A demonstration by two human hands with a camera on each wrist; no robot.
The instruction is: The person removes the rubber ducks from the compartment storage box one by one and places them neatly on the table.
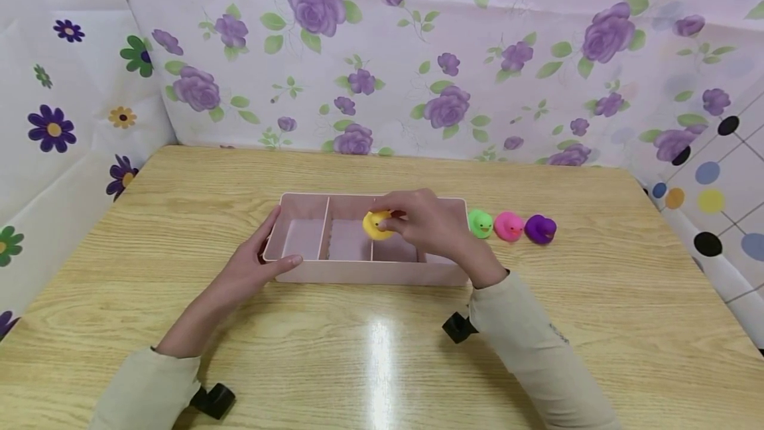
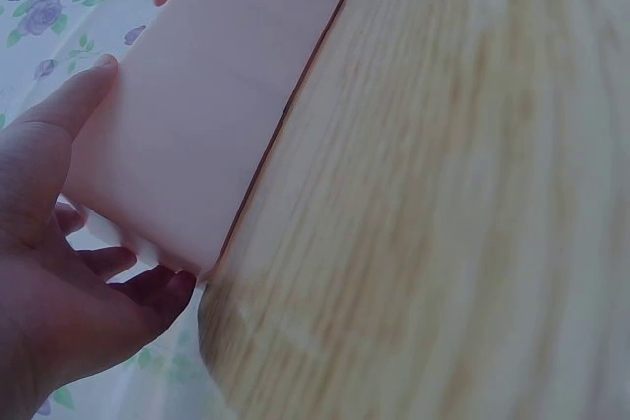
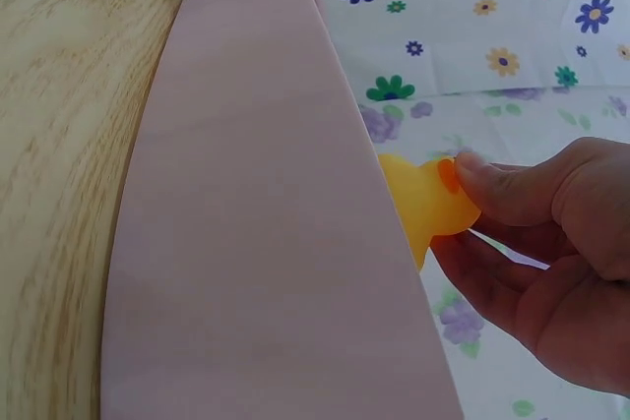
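Between the thumb and fingers of my right hand (image 1: pixel 426 221) is a yellow rubber duck (image 1: pixel 377 225), held over the middle of a pale pink divided box (image 1: pixel 370 273). In the right wrist view the duck (image 3: pixel 428 204) shows partly above the box's long wall, its lower part hidden behind it. My left hand (image 1: pixel 247 264) holds the box's left end, thumb at the front rim and fingers round the end wall. The left wrist view shows those fingers curled at the corner of the box (image 2: pixel 197 115).
Right of the box, a green duck (image 1: pixel 480 223), a pink duck (image 1: pixel 509 225) and a purple duck (image 1: pixel 540 229) stand in a row on the wooden table (image 1: pixel 298 350). A flowered cloth (image 1: pixel 394 71) hangs behind the table.
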